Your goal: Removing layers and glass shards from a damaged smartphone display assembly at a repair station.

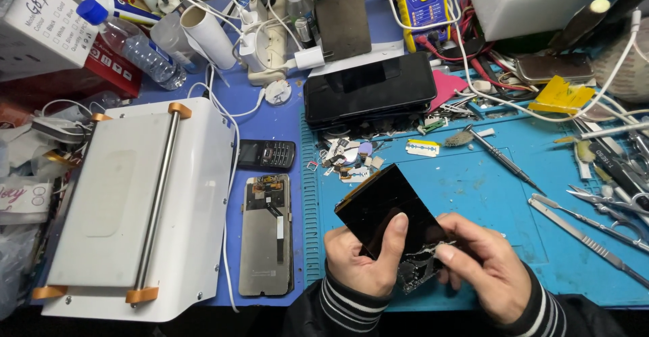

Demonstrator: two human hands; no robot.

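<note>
The left hand (358, 259) gripped a black phone screen panel (389, 208), its thumb pressed flat on the dark glass and its fingers curled behind. The right hand (483, 266) pinched the panel's shattered lower corner, fingertips closed on pale, splintered glass. The panel tilted up and to the left, held just above the blue work mat (473, 188), close to the person's body.

The broken edge looked sharp, so bare fingertips pulling at it could be cut. Loose shards could drop onto the mat, and a hard pull might spread the cracking across the glass.

Both wrists came in from the bottom edge in striped cuffs, palms turned toward each other, knuckles up.

Left of the mat lay a grey display back (266, 235) and a small keypad phone (266, 154), beside a white heating machine (135, 208). A stack of dark phones (368, 90) sat above, a screwdriver (503, 158) and tweezers (581, 232) to the right.
</note>
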